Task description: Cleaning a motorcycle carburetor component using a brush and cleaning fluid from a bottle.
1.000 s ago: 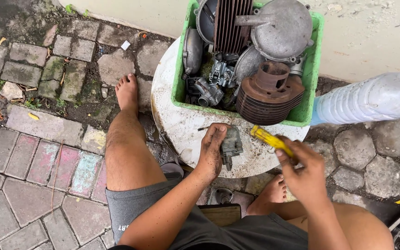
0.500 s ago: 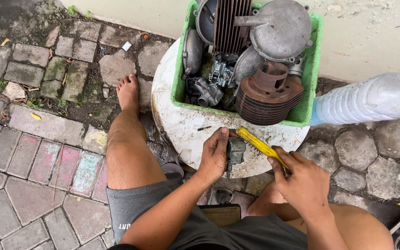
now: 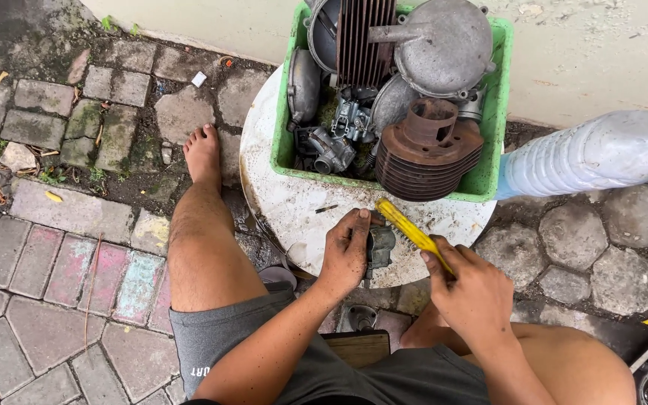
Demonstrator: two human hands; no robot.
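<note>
Scrubbing now, the right hand (image 3: 474, 292) has brought its gripped yellow brush (image 3: 410, 231) down onto the small metal part (image 3: 380, 246) clasped by the left hand (image 3: 345, 253).

green crate (image 3: 493, 161) blocks beyond hands, bare white tabletop (image 3: 286, 202) left, bottle (image 3: 586, 154) right

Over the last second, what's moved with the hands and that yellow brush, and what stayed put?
The right hand swung the yellow brush from pointing out to the right down toward the left, so its head now lies against the small metal part. The left hand kept hold of that part on the white round table. The green crate of engine parts and the plastic bottle stayed put.
</note>
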